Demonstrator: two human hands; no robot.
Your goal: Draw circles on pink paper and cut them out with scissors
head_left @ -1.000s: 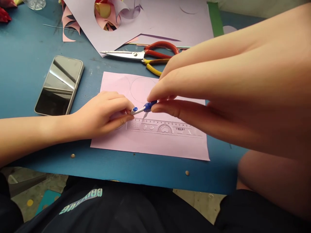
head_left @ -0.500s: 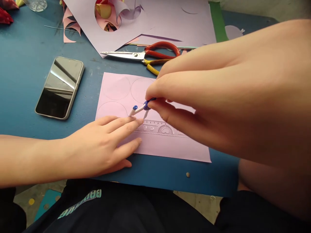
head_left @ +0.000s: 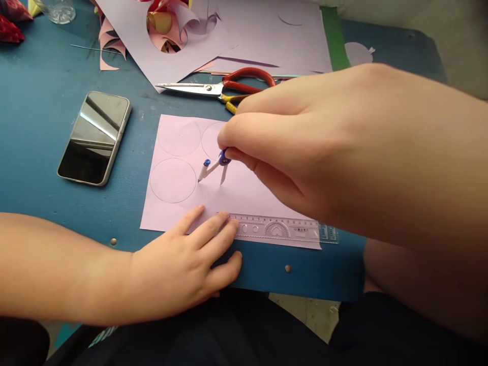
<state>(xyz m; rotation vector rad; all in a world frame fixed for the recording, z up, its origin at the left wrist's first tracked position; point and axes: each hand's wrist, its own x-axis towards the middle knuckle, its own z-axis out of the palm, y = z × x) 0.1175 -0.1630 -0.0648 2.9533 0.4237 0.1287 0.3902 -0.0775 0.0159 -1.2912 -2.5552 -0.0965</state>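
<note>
My right hand (head_left: 312, 147) pinches the blue top of a drawing compass (head_left: 213, 165) between thumb and fingers. The compass's white legs are spread, with their tips at the pink paper (head_left: 173, 216). Pencilled circles show on the paper's left side and top, one of them partly behind my right hand. My left hand (head_left: 194, 259) lies palm down with its fingers spread at the paper's near edge. Its fingertips rest on the left end of a clear plastic ruler (head_left: 274, 229), which lies along that edge and sticks out past the paper on the right.
Scissors (head_left: 213, 89) with red and yellow handles lie beyond the paper, partly behind my right hand. A phone (head_left: 95, 140) lies on the blue table (head_left: 34, 142) at left. Lilac sheets (head_left: 251, 30) and paper scraps (head_left: 109, 43) cover the back, near a clear container (head_left: 63, 11).
My left hand has slid the ruler toward me and to the right, down to the paper's near edge. The compass stays in my right hand, its legs now fully uncovered.
</note>
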